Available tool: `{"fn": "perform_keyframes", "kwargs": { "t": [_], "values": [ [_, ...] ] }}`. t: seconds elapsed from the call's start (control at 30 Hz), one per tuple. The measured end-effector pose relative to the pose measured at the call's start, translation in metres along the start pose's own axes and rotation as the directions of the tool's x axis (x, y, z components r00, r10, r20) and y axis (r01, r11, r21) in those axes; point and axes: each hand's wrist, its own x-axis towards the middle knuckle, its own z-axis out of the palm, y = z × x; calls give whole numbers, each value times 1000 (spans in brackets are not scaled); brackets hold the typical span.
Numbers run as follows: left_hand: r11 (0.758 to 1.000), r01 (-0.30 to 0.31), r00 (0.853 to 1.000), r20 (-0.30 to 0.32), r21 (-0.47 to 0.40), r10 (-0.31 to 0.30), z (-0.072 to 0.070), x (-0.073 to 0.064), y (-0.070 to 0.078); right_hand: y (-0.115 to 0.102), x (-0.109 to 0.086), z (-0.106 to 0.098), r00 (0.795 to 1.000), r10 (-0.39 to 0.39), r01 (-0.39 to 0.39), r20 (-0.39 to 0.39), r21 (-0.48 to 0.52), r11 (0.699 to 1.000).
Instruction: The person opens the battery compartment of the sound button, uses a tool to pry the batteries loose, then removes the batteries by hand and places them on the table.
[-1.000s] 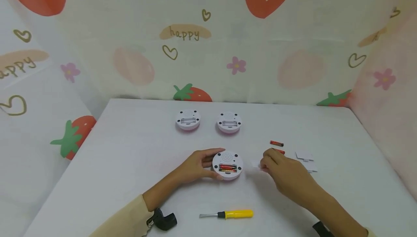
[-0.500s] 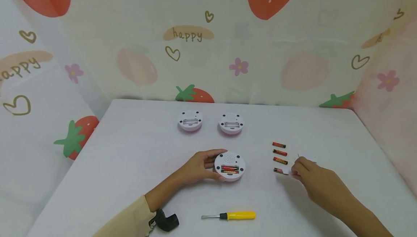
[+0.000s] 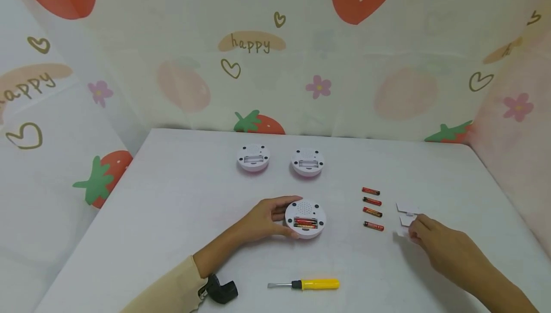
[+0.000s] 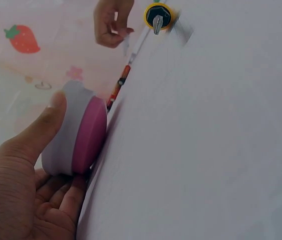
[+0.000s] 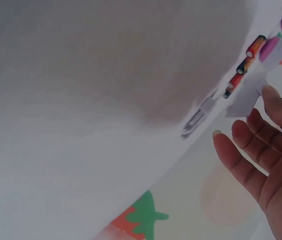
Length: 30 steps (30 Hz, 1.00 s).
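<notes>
A: What's the biggest thing?
B: A white table [image 3: 198, 179]. Then come the hands. The left hand [image 3: 260, 219] is wrapped round the side of a round case [image 3: 304, 208] near the table's middle, slot facing up.
A: And the other one?
B: The right hand [image 3: 439, 241] is off to the right, pinching a thin white cover [image 5: 243, 100] between thumb and fingers.
A: What else?
B: Two more round cases [image 3: 253, 159] at the back, with no batteries in their slots. A yellow screwdriver [image 3: 319, 284] near the front. At least one more cover [image 3: 405, 207] by the right hand. Smallest are four loose batteries [image 3: 372, 212] in a column.
A: So which step is this?
B: Red batteries [image 3: 306, 223] fill the held case, but its slot has no lid. I think it's the lid step. That calls for lining the cover up and pressing it flat, with the case held firm.
</notes>
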Motion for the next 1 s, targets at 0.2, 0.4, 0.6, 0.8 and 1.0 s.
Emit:
{"fn": "perform_keyframes", "kwargs": {
  "t": [0.2,0.4,0.6,0.8,1.0],
  "values": [
    [1000,3,1000,1,14,-3,0,-1,0,5,-3,3,1000,-6,6,15,-1,1000],
    [1000,3,1000,1,14,-3,0,0,-2,8,-5,6,998,1,0,71,-7,1000],
    [1000,0,1000,3,30,0,-1,0,1,8,-5,8,992,17,-16,129,-11,1000],
    [1000,-2,1000,3,27,2,-1,0,-1,9,-6,12,993,-4,7,116,-23,1000],
    [1000,-11,1000,0,24,11,-1,0,-1,11,-7,13,997,-37,39,60,-23,999]
  ]
}}
